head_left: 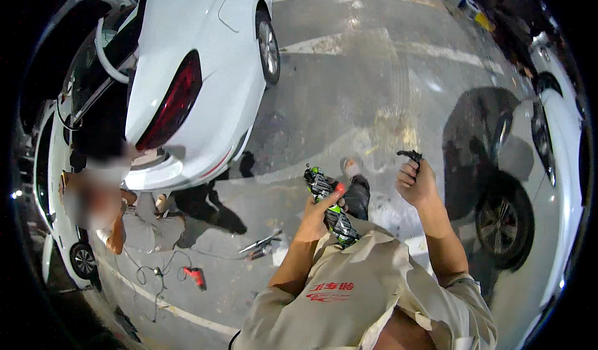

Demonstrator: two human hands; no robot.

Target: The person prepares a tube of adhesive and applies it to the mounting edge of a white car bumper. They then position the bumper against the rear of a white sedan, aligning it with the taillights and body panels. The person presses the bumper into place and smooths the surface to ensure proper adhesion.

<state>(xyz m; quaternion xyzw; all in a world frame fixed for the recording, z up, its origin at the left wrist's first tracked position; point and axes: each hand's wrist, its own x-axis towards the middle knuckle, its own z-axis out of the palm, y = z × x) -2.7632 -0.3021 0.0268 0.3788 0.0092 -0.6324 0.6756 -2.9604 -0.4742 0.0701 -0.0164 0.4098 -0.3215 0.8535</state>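
Note:
My left hand is closed around a long black, green and silver patterned object, held slanted in front of my shirt. It looks like a can or a wrapped pack; I cannot tell which. A small orange-red piece shows at the thumb of that hand. Out to the right, my right hand is raised, its fingers closed on a small black part that sticks out above them. The part's exact kind is too small to make out. The two hands are well apart.
A white car stands at the left, its red tail light towards me. A person crouches behind it. On the floor lie a red tool with a cable and some long tools. Another car stands close on my right.

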